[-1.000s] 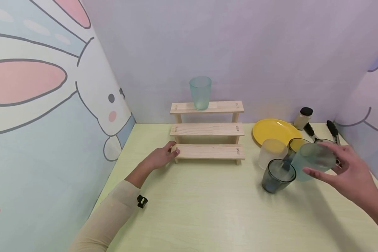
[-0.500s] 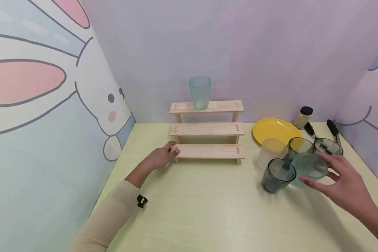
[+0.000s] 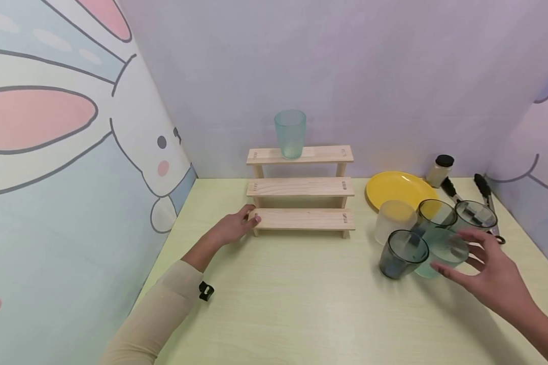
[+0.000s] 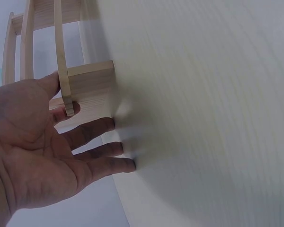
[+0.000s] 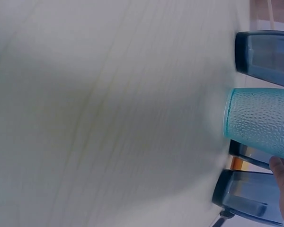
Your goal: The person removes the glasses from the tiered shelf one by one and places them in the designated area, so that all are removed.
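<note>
My left hand [image 3: 230, 228] pinches the left end of the lowest board of a three-step wooden display stand [image 3: 301, 219]. In the left wrist view its thumb lies on one face of the board [image 4: 61, 56], with a finger on the other. At the right, my right hand [image 3: 500, 274] holds a teal textured glass [image 5: 260, 118] between thumb and fingers near its rim. That glass is among several others, close to a dark grey glass [image 3: 403, 258]; whether its base touches the table, I cannot tell. Another teal glass [image 3: 290, 136] stands upright on the top board.
Behind the held glass stand two more dark glasses, one dark glass [image 3: 434, 215] and one greyer glass [image 3: 477, 213], plus a frosted clear glass [image 3: 392, 228]. Farther back are a yellow plate [image 3: 388, 187], a black-lidded jar [image 3: 440, 171] and black-handled utensils [image 3: 483, 187].
My right hand has brought the teal glass down and left, towards the front dark glass, and the glass has become more upright. The left hand has kept its place on the stand.
</note>
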The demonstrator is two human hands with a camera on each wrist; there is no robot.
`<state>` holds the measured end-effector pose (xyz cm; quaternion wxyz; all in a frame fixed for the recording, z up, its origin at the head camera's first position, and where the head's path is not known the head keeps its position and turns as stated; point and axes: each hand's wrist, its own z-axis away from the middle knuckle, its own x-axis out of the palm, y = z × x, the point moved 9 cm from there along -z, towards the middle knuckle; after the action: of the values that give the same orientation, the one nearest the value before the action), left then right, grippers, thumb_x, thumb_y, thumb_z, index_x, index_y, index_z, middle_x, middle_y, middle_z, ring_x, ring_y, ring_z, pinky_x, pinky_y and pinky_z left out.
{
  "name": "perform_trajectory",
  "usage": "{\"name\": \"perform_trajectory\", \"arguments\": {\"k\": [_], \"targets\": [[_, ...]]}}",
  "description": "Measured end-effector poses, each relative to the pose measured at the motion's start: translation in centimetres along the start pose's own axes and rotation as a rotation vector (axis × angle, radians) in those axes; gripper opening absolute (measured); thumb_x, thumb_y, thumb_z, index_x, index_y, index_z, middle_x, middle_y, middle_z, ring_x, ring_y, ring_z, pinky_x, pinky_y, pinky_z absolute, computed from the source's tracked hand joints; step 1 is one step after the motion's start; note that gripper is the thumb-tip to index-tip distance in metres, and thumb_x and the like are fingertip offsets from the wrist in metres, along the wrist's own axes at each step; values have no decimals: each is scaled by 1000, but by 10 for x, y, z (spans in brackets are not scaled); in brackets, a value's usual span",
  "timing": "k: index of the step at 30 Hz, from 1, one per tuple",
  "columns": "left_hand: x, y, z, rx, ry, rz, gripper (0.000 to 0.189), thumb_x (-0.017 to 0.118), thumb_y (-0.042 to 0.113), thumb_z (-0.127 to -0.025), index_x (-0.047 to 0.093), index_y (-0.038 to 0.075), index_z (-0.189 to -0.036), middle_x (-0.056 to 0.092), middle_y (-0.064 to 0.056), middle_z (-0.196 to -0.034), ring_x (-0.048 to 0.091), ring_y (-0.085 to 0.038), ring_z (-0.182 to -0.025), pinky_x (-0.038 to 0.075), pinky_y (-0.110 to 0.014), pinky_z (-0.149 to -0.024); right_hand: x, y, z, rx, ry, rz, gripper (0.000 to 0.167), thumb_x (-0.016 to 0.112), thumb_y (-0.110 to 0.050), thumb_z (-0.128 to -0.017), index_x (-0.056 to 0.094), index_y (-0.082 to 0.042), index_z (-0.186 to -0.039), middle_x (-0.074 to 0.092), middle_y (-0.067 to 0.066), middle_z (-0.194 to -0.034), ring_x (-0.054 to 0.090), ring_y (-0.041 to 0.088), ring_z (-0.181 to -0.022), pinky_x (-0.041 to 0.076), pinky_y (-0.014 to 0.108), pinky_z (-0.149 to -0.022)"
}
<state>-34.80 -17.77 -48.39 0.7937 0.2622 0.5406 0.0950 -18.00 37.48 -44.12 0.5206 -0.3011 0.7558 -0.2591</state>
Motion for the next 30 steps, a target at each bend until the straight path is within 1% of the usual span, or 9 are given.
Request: {"name": "perform_trajectory", "arguments": {"k": [3,8,12,15,19,23,25,27,30], "targets": [[0,-1,0,-4,0,1,69,42,58,-117,29,18,-173,50,-29,-168,56,-50,-150,47,-64,-119,1,-1,0,-14,-5,-1,105,103,-1,-74,41,-7,-158,44,-34,-137,45,-29,-114,38,-8,-89],[-1,2,1,9,3,-7,68,43,58,-118,31,17,-172,52,-30,-166,58,-50,-148,48,-64,-118,1,-2,0,-29,-17,8,105,102,-2,-74,40,-6,-158,43,-35,-140,43,-27,-118,37,-8,-89],[-1,2,1,16,1,-8,68,42,57,-118,31,17,-171,52,-30,-166,58,-50,-147,49,-63,-117,-3,-4,-2,-46,-22,21,101,103,-4,-75,44,-5,-158,46,-35,-139,44,-26,-118,37,-8,-88],[-1,2,1,19,1,-7,68,42,58,-118,31,17,-171,52,-30,-166,59,-50,-147,49,-63,-117,-9,-10,-6,-73,-3,17,98,102,-1,-74,50,-4,-156,52,-34,-137,47,-24,-119,38,-7,-89],[-2,1,0,21,3,-12,68,42,58,-118,30,18,-171,52,-29,-166,59,-49,-147,49,-63,-117,-17,-22,-15,-108,45,10,96,100,5,-73,54,-2,-156,58,-31,-134,52,-22,-121,40,-6,-93],[-3,0,0,16,2,-10,68,41,59,-117,30,19,-172,52,-29,-166,59,-49,-147,49,-63,-117,-23,-37,-28,-145,81,-6,92,98,10,-73,57,-1,-154,60,-26,-133,57,-21,-117,42,-5,-95],[-3,0,-1,14,2,-9,69,42,59,-117,30,19,-172,52,-30,-166,59,-50,-147,49,-63,-117,-25,-45,-36,-164,92,-8,88,97,10,-73,60,-1,-152,60,-25,-132,59,-23,-112,43,-4,-95],[-2,-1,-1,13,4,-9,69,42,59,-117,30,20,-172,51,-29,-167,58,-49,-148,48,-63,-117,-26,-54,-44,-179,97,5,84,97,8,-75,61,-2,-150,60,-26,-131,58,-25,-109,42,-5,-95],[-1,-1,-2,14,2,-8,68,42,60,-117,30,20,-172,51,-29,-167,58,-49,-148,48,-64,-118,-25,-65,-57,-189,92,48,81,98,-1,-79,62,-5,-151,56,-33,-132,53,-29,-112,37,-8,-94]]}}
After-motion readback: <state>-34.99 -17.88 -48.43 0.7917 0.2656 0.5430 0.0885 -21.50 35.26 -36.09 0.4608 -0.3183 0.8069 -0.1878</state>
